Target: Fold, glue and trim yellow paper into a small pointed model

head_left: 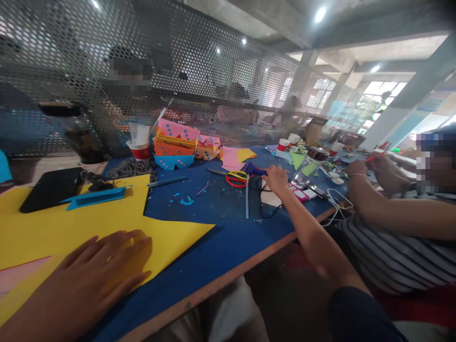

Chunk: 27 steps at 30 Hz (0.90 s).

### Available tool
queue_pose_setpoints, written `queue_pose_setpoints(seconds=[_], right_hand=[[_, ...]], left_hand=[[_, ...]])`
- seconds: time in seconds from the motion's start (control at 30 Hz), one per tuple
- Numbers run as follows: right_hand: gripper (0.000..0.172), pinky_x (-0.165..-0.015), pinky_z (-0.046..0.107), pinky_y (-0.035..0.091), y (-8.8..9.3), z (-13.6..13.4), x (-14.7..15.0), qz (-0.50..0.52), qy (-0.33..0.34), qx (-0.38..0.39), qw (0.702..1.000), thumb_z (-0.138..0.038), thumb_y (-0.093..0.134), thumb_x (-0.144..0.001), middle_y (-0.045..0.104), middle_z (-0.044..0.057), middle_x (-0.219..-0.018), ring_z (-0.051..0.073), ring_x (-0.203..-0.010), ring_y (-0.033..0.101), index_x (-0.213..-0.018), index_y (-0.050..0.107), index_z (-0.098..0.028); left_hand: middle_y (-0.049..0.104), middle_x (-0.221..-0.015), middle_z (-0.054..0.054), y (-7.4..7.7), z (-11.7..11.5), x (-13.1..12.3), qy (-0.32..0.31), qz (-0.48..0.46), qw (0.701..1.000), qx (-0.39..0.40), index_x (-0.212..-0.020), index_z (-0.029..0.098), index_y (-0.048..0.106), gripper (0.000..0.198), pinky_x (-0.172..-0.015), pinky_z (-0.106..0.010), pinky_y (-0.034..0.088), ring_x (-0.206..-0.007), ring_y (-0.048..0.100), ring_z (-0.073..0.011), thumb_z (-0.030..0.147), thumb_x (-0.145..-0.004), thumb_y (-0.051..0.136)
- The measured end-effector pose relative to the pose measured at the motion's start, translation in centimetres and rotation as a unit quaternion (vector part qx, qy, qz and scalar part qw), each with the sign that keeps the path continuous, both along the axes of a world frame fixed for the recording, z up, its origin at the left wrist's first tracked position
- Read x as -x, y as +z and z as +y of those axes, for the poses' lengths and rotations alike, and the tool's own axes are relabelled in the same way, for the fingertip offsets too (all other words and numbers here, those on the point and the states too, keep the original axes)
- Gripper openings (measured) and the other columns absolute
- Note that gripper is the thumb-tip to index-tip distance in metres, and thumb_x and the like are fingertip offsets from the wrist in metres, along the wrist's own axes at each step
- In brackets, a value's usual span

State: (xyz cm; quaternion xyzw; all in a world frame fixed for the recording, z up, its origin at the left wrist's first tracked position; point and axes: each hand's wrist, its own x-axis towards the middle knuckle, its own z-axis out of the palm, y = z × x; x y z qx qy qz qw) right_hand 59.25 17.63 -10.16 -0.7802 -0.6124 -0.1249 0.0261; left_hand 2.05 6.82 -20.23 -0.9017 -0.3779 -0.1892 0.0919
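Observation:
My left hand [103,270] lies flat, fingers outstretched, on a large sheet of yellow paper [178,232]. On that sheet, beyond my fingers, rests a folded blue paper piece [96,198]. My right hand [277,179] reaches across the table, its fingers wrapped round a dark blue glue gun [255,170]. A translucent glue stick [247,199] is by the gun, and a black cord [262,209] loops below my hand. Scissors with red and yellow handles [235,178] lie just left of the gun. A blue pen-like tool [167,181] lies beside the yellow sheet.
Folded paper pieces [176,142] are stacked near the perforated metal screen [199,61]. A black phone [53,189] lies at left, with a red-and-white cup [138,149] behind. A glass jar [308,166] stands past my right hand. At right sits a co-worker in a striped top [402,251].

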Motion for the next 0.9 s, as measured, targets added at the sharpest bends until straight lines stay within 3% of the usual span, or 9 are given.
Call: queue_pose_setpoints(seconds=[0.13, 0.27, 0.43, 0.53, 0.6, 0.7, 0.8, 0.9], right_hand=[[0.035, -0.115, 0.049, 0.050, -0.3, 0.6, -0.8, 0.017, -0.014, -0.011, 1.000, -0.029, 0.064, -0.115, 0.073, 0.018, -0.151, 0.036, -0.140, 0.064, -0.145, 0.079, -0.023], [0.034, -0.113, 0.051, 0.051, -0.5, 0.8, -1.2, 0.042, -0.016, -0.030, 0.999, -0.026, 0.065, -0.112, 0.074, 0.021, -0.147, 0.038, -0.138, 0.065, -0.142, 0.080, -0.018], [0.044, -0.119, 0.059, 0.048, 0.6, -1.2, 0.6, 0.075, 0.029, -0.107, 0.991, -0.019, 0.054, -0.113, 0.066, 0.028, -0.157, 0.043, -0.145, 0.059, -0.152, 0.070, -0.009], [0.040, -0.124, 0.051, 0.048, 0.5, -5.2, 4.5, 0.098, 0.131, -0.160, 0.973, -0.020, 0.047, -0.116, 0.072, 0.016, -0.151, 0.033, -0.144, 0.062, -0.147, 0.073, -0.020], [0.032, -0.119, 0.052, 0.053, -0.5, -9.1, 8.4, 0.175, 0.302, -0.227, 0.909, -0.021, 0.050, -0.117, 0.079, 0.014, -0.133, 0.032, -0.131, 0.069, -0.134, 0.077, -0.022], [0.027, -0.110, 0.046, 0.057, -2.5, -14.7, 14.5, 0.212, 0.468, -0.175, 0.840, -0.022, 0.054, -0.120, 0.081, 0.011, -0.131, 0.027, -0.123, 0.073, -0.137, 0.074, -0.024], [0.026, -0.108, 0.043, 0.057, -3.8, -18.2, 18.8, 0.208, 0.529, -0.120, 0.814, -0.029, 0.057, -0.122, 0.081, 0.009, -0.134, 0.026, -0.123, 0.072, -0.143, 0.070, -0.022], [0.030, -0.113, 0.043, 0.054, -3.8, -19.3, 20.8, 0.197, 0.538, -0.080, 0.816, -0.033, 0.058, -0.122, 0.079, 0.009, -0.140, 0.026, -0.130, 0.068, -0.148, 0.066, -0.019]], left_hand=[[0.077, -0.157, -0.001, 0.6, -0.4, -1.4, -0.006, 0.028, 0.998, -0.052, -0.157, 0.050, 0.063, 0.049, -0.119, -0.069, 0.044, -0.141, 0.070, -0.0442, 0.051, -0.109, 0.053], [0.078, -0.154, -0.003, 2.6, -1.2, -3.6, -0.020, 0.046, 0.998, -0.030, -0.157, 0.043, 0.064, 0.048, -0.120, -0.066, 0.044, -0.140, 0.069, -0.0420, 0.055, -0.114, 0.048], [0.079, -0.149, -0.009, 4.4, -1.8, -5.5, 0.023, 0.040, 0.999, 0.012, -0.151, 0.037, 0.072, 0.056, -0.120, -0.062, 0.045, -0.135, 0.071, -0.0388, 0.066, -0.118, 0.036], [0.077, -0.152, -0.010, 4.6, -2.0, -5.7, 0.031, 0.021, 0.998, 0.042, -0.153, 0.036, 0.070, 0.059, -0.122, -0.061, 0.044, -0.138, 0.069, -0.0399, 0.072, -0.116, 0.042], [0.075, -0.155, -0.010, 4.7, -2.2, -5.7, 0.035, 0.017, 0.997, 0.064, -0.155, 0.036, 0.068, 0.061, -0.124, -0.062, 0.042, -0.141, 0.068, -0.0409, 0.075, -0.114, 0.046], [0.074, -0.156, -0.010, 4.7, -2.4, -5.8, 0.043, 0.019, 0.996, 0.071, -0.155, 0.036, 0.068, 0.061, -0.126, -0.063, 0.041, -0.143, 0.067, -0.0406, 0.076, -0.115, 0.044], [0.075, -0.154, -0.011, 4.6, -2.5, -6.0, 0.047, 0.011, 0.997, 0.059, -0.154, 0.037, 0.069, 0.066, -0.126, -0.063, 0.042, -0.143, 0.066, -0.0406, 0.081, -0.113, 0.042], [0.073, -0.156, -0.012, 4.4, -2.6, -6.1, 0.044, 0.008, 0.998, 0.047, -0.154, 0.036, 0.068, 0.066, -0.127, -0.063, 0.042, -0.145, 0.065, -0.0408, 0.079, -0.114, 0.039]])
